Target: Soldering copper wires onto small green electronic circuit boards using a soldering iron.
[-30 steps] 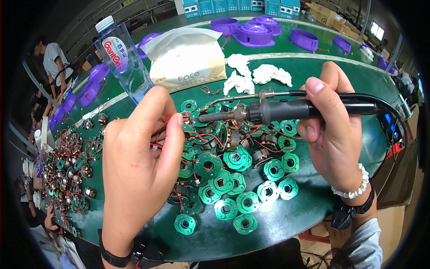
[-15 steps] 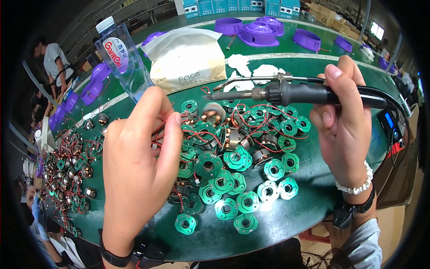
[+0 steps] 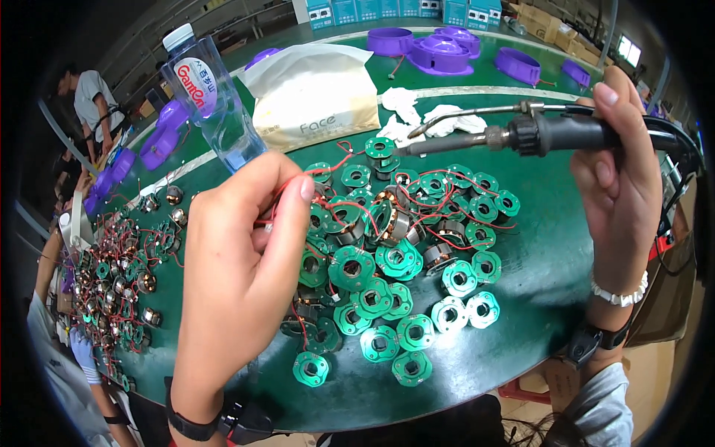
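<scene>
My left hand (image 3: 242, 261) is closed in a pinch on thin red wires (image 3: 328, 173), above the left side of a pile of small motor stators. My right hand (image 3: 622, 179), raised at the right, grips a black soldering iron (image 3: 573, 134) with a thin metal feed tube (image 3: 477, 110) along its top. The iron points left, its tip close to a stator with a green ring board (image 3: 380, 147); whether they touch I cannot tell. Below lie several more green ring boards (image 3: 351, 267) on copper-wound stators (image 3: 395, 223), many with red leads.
Another heap of wired stators (image 3: 112, 276) covers the table's left side, where a co-worker's gloved hand (image 3: 83, 350) reaches in. Behind stand a water bottle (image 3: 216, 104), a tissue pack (image 3: 316, 97), crumpled tissues (image 3: 447, 119) and purple housings (image 3: 439, 56). The iron's cable (image 3: 681, 141) trails right.
My right hand has drawn the soldering iron rightward, away from my left fingers. My left hand has shifted slightly right, with more red wire showing beyond its fingertips.
</scene>
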A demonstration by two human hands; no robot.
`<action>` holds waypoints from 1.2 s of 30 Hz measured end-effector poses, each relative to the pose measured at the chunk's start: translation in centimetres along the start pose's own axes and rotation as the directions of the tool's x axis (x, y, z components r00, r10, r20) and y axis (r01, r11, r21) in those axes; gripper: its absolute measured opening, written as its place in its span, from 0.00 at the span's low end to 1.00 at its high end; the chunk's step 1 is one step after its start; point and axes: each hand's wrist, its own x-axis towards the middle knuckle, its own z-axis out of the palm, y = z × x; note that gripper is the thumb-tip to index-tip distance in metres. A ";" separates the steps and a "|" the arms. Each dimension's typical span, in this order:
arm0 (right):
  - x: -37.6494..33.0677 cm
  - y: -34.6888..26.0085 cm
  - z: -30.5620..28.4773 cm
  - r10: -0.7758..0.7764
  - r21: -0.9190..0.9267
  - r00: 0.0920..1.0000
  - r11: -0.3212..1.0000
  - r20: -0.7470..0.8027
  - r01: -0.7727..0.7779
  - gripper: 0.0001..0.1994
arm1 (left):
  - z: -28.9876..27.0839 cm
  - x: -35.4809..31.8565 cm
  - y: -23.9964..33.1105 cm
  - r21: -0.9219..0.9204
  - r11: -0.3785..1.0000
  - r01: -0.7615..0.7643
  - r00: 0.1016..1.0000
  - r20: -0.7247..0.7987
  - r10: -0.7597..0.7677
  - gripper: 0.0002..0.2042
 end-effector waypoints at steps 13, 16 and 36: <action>0.9 0.9 0.3 0.061 -0.233 0.976 0.972 0.210 -0.011 0.08 | 1.0 0.3 -0.7 -0.063 0.993 -0.103 0.987 -0.127 0.094 0.05; 0.9 0.8 0.6 0.052 -0.209 0.984 0.978 0.170 -0.016 0.08 | 1.4 0.3 -1.0 -0.212 0.966 -0.149 0.970 -0.223 0.100 0.05; 1.1 0.2 -0.2 0.122 -0.177 0.975 0.980 0.186 -0.089 0.06 | -0.6 0.0 -0.1 -0.043 0.993 0.110 0.993 0.046 -0.108 0.08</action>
